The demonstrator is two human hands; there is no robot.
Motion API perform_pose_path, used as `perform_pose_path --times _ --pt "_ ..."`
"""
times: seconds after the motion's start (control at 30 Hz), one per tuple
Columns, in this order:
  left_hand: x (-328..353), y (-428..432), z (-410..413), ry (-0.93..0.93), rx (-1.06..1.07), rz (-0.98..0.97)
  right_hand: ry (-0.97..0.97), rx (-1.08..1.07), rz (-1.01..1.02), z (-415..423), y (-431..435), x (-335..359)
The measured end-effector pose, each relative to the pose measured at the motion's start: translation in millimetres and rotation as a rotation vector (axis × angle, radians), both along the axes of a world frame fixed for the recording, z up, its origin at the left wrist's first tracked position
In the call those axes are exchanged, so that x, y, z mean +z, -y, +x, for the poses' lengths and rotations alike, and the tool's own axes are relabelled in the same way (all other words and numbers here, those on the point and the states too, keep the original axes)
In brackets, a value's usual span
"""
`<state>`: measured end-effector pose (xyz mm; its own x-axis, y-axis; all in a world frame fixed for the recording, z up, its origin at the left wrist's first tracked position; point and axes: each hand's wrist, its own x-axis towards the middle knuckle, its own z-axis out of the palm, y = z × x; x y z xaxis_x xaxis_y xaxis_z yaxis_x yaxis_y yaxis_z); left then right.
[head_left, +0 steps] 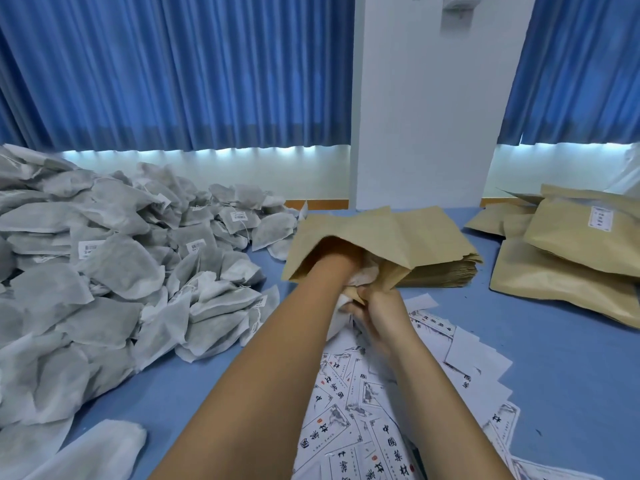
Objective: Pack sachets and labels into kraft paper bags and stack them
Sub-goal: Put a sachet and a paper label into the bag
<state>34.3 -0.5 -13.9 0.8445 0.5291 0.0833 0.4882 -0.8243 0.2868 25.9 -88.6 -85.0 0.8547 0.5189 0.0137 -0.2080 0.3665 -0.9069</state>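
Note:
An open kraft paper bag [363, 230] lies on its side at the table's middle, its mouth toward me. My left hand [332, 263] is pushed into the mouth up to the wrist, so its fingers are hidden inside. White sachets [364, 274] show at the mouth beside that wrist. My right hand [377, 306] pinches the lower edge of the bag's mouth. Printed labels [363, 410] lie scattered under my forearms. A large heap of grey-white sachets [121, 254] fills the left side.
A flat stack of empty kraft bags [443, 271] sits under and right of the open bag. Filled kraft bags [571, 251] are piled at the right. A white pillar [415, 116] and blue curtains [173, 81] stand behind the blue table [554, 358].

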Motion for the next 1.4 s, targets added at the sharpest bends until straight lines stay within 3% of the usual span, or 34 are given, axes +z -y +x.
perform_pose_path --times 0.13,0.2,0.3,0.37,0.5,0.6,0.73,0.93,1.0,1.07,1.2,1.3,1.4 --pt "-6 19 -7 -0.049 -0.160 -0.085 -0.107 -0.021 0.002 9 6 2" --pt "-16 30 -22 0.137 -0.146 0.014 -0.197 -0.043 -0.012 10 8 0" --pt "-40 40 -60 0.564 -0.186 0.378 -0.242 -0.045 -0.053 13 11 1" --pt "-56 36 -78 0.685 -0.215 0.481 -0.258 -0.071 -0.059 16 13 3" --pt "-76 15 -92 0.627 -0.162 0.305 -0.298 -0.093 0.049 12 9 8" --pt "-78 12 -94 0.637 -0.266 0.157 -0.315 -0.127 0.043 12 10 7" --pt "-73 12 -95 0.863 -0.320 0.079 -0.314 -0.125 0.056 15 12 8" --pt "-62 14 -89 1.049 -0.294 0.149 -0.304 -0.122 0.046 13 11 7" --pt "-55 16 -81 1.026 -0.360 0.214 -0.282 -0.093 0.069 13 11 7" --pt "-47 20 -68 0.863 -0.405 0.261 -0.238 -0.060 0.076 11 11 6" --pt "-28 22 -32 0.402 -0.217 0.317 -0.219 -0.053 0.034 13 9 2" --pt "-7 20 -8 0.250 -0.096 0.204 -0.227 -0.036 0.083 15 10 3" --pt "5 14 10 0.170 -0.058 0.270 -0.237 -0.055 0.124 18 8 4"
